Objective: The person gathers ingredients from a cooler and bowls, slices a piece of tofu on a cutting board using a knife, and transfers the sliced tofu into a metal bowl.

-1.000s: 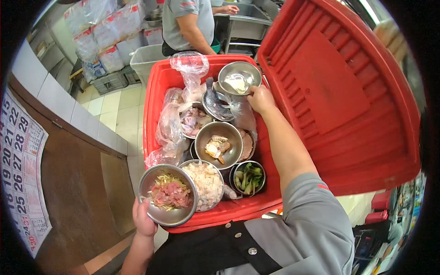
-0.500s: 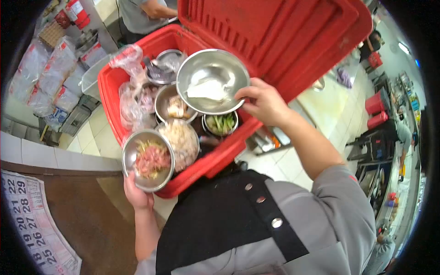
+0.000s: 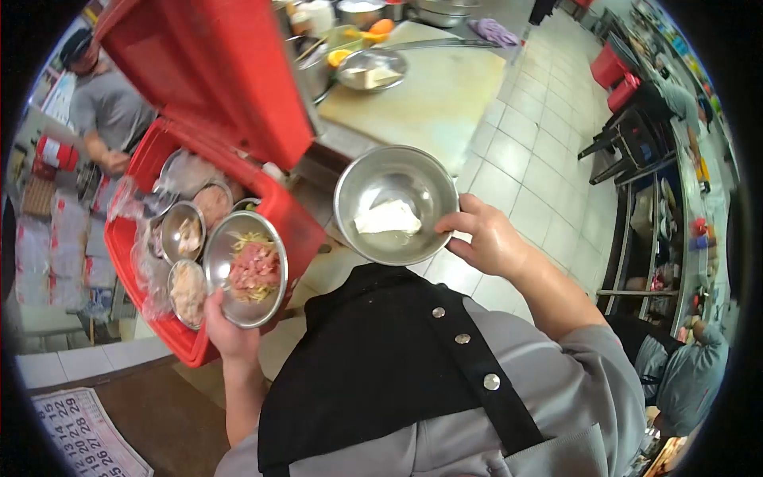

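Observation:
My left hand (image 3: 231, 327) is closed on the rim of a steel bowl (image 3: 218, 274) tilted toward me. In this bowl lie pink raw meat strips (image 3: 256, 270) with pale yellow shreds. My right hand (image 3: 491, 238) pinches the right rim of another steel bowl (image 3: 358, 187), thumb and fingers on its edge. A white block (image 3: 388, 217) sits in it with a little liquid. Under and behind the left bowl is an open red cooler box (image 3: 184, 338), holding several bowls, among them one of pale chopped food (image 3: 188, 292), and clear plastic bags (image 3: 143, 266).
The cooler's raised red lid (image 3: 214, 71) stands at upper left. Ahead is a counter with a yellowish cutting board (image 3: 421, 99), bearing a small metal bowl (image 3: 372, 71) of white blocks. A person (image 3: 107, 103) stands beyond the cooler. Tiled floor (image 3: 517, 159) and a black stool (image 3: 636, 135) lie to the right.
My view has turned right, toward the cutting board. The right bowl has moved from above the cooler to beside it; the left bowl has come along, still held at the cooler's near side.

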The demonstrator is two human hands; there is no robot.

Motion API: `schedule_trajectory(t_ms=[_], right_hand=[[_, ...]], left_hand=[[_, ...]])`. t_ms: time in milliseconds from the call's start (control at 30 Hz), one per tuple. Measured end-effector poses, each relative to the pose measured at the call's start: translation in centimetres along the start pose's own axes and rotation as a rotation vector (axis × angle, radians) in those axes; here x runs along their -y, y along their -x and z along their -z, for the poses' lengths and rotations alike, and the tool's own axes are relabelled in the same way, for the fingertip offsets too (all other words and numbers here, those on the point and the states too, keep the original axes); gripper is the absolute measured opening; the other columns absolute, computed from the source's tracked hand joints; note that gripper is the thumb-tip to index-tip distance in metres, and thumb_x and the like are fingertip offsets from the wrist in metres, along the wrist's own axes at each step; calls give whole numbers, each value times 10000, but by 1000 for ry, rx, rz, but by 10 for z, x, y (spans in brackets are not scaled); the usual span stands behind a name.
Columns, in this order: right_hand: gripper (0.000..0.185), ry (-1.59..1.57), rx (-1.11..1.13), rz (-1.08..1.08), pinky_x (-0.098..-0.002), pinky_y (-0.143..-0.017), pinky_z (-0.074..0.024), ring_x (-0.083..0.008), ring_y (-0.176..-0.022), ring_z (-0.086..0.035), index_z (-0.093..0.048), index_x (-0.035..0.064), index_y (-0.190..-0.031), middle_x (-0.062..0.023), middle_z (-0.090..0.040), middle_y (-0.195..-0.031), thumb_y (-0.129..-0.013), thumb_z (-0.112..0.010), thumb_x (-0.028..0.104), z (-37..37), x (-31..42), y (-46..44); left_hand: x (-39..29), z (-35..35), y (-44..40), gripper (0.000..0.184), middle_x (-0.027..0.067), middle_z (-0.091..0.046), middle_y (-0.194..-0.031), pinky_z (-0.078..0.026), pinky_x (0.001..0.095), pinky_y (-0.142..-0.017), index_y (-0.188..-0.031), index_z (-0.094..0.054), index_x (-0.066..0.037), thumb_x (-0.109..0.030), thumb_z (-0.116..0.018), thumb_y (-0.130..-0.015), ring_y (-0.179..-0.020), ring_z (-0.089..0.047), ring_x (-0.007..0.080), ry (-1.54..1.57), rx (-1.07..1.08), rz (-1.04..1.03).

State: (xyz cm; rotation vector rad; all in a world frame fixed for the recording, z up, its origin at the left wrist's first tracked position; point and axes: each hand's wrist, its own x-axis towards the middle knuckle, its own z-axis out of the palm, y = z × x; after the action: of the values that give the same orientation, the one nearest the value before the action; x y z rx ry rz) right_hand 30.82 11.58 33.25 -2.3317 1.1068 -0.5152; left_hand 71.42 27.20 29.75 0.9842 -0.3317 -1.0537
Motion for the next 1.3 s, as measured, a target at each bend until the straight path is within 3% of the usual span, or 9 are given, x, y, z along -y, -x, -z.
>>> schedule_trajectory(t_ms=[233, 533, 700, 800, 833, 967, 1100, 1233, 1300], right_hand=[[272, 15, -160, -231, -419, -748, -532, -336, -859, -633, -726, 149, -986, -115, -592, -920, -738, -774, 48, 79, -118, 77], [237, 27, -298, -370, -380, -712, -556, -287, -817, -645, -732, 120, -985, -105, -616, -906, -766, -768, 37, 143, -205, 86], [244, 56, -261, -377, -376, -716, -567, -291, -826, -659, -729, 115, -992, -108, -624, -920, -762, -770, 41, 173, -248, 48], [254, 118, -201, -345, -382, -713, -573, -295, -835, -661, -727, 112, -993, -108, -619, -915, -755, -773, 37, 189, -272, 11], [252, 121, -186, -325, -386, -710, -578, -298, -834, -662, -727, 109, -983, -107, -613, -910, -749, -775, 32, 193, -282, -3], [255, 90, -76, -276, -393, -749, -584, -313, -884, -662, -736, 116, -983, -113, -621, -952, -743, -777, 40, 202, -313, -65], [293, -16, 20, -148, -397, -824, -571, -331, -933, -665, -732, 129, -1047, -139, -638, -1043, -767, -752, 47, 194, -340, -137], [460, -108, 136, -71, -412, -809, -570, -337, -934, -681, -646, 152, -1240, -141, -649, -1072, -800, -719, 38, 193, -352, -197], [492, 79, 168, -58, -420, -794, -568, -349, -917, -684, -619, 150, -1280, -130, -667, -1031, -810, -721, 48, 222, -346, -219]], left_hand=[[126, -123, -42, 317, 111, -653, -1119, -497, 347, -960, -1209, -580, 30, -178, -526, -977, -1046, -643, 203, -88, 38, 226], [193, -258, -97, 333, 90, -653, -1120, -493, 314, -913, -1231, -590, 12, -190, -509, -979, -1027, -631, 180, -342, 84, 152], [235, -320, -149, 330, 51, -650, -1051, -526, 317, -621, -1238, -580, -37, -220, -535, -967, -831, -627, 132, -426, 109, 122], [260, -350, -186, 337, 49, -647, -1067, -529, 304, -671, -1251, -582, -32, -205, -532, -966, -888, -625, 131, -334, 108, 94], [265, -362, -199, 345, 52, -642, -1095, -511, 286, -803, -1267, -581, -19, -185, -522, -970, -974, -603, 130, -240, 117, 60], [261, -399, -242, 337, 60, -636, -1137, -421, 296, -979, -1251, -598, 0, -172, -513, -973, -1058, -562, 145, -165, 107, -42], [246, -419, -285, 348, 80, -622, -1179, -412, 299, -999, -1263, -587, 9, -169, -507, -975, -1097, -555, 154, -327, 123, -204], [242, -422, -315, 331, 93, -616, -1202, -444, 321, -1005, -1255, -578, 1, -165, -511, -976, -1113, -582, 180, -145, 20, -197], [239, -403, -324, 326, 106, -620, -1221, -479, 345, -1011, -1265, -553, -8, -157, -512, -978, -1142, -609, 208, -172, -5, -235]])
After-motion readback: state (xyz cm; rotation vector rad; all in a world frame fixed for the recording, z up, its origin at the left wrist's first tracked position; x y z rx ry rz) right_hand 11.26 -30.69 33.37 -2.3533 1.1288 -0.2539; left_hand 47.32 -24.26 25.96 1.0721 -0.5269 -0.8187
